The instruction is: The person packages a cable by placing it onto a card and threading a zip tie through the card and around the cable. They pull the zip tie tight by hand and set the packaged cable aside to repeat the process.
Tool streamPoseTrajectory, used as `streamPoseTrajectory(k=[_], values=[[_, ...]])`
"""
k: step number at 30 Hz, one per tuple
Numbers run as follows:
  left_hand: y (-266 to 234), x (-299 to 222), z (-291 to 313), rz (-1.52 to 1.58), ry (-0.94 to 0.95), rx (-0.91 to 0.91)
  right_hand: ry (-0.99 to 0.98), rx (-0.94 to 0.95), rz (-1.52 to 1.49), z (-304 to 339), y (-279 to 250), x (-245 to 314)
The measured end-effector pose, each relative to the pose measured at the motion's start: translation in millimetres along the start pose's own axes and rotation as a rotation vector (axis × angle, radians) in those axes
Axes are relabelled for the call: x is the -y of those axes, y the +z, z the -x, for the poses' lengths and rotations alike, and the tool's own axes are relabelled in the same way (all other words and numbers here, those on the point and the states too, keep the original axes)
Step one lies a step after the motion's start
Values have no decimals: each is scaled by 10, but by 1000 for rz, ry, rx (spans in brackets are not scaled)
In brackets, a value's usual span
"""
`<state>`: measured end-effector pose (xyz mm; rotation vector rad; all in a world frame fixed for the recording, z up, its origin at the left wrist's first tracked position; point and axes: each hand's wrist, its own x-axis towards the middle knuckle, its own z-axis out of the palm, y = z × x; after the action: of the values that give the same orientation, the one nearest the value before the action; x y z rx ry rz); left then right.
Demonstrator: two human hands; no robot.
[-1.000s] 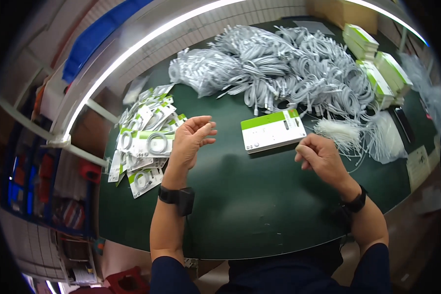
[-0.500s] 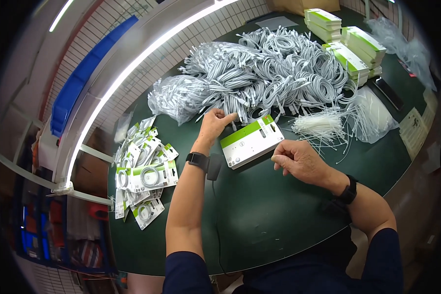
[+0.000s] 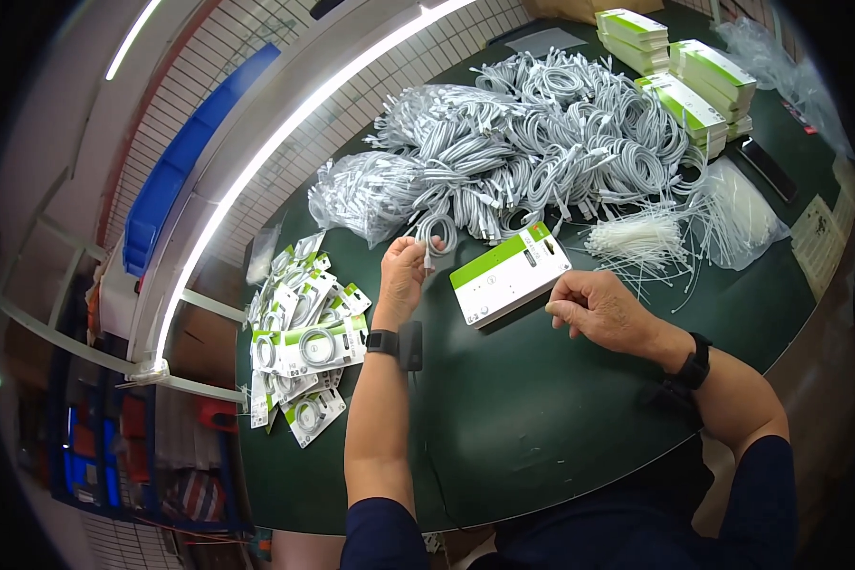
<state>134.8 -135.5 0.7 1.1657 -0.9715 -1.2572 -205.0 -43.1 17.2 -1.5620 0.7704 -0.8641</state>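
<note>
My left hand [image 3: 404, 269] is closed on a coiled grey cable [image 3: 437, 232], lifted just in front of the cable pile [image 3: 541, 142]. To the right of it, a thick stack of white-and-green packaging cards [image 3: 505, 281] lies on the table, a hang hole at one end. My right hand [image 3: 594, 309] hovers by the stack's right end, its fingers curled and the thumb pressed to them. Whatever those fingers may hold is too small to make out. Beyond that hand lies a bundle of white cable ties [image 3: 636, 237].
Carded cables [image 3: 312, 344] lie heaped at the left. More card stacks [image 3: 682, 104] stand at the far right, near a dark phone [image 3: 768, 171]. A clear bag of cable ties [image 3: 743, 214] lies in front of the phone. The dark green table [image 3: 532, 418] has a curved-looking edge.
My left hand has taken a coiled cable from the pile's front edge and drawn it slightly back. My right hand stays curled beside the card stack. The whole view has shifted a little.
</note>
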Motion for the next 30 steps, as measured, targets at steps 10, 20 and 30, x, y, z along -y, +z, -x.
streamPoseTrajectory(k=[10,20,30], values=[[-27,-232,442,259,68,-41,36,14,25,11,-11,32],[833,-293,1372,-275,619,37,117,102,-129,78,135,270],[1394,-225,1504,473,266,138,59,425,-118,241,417,305]])
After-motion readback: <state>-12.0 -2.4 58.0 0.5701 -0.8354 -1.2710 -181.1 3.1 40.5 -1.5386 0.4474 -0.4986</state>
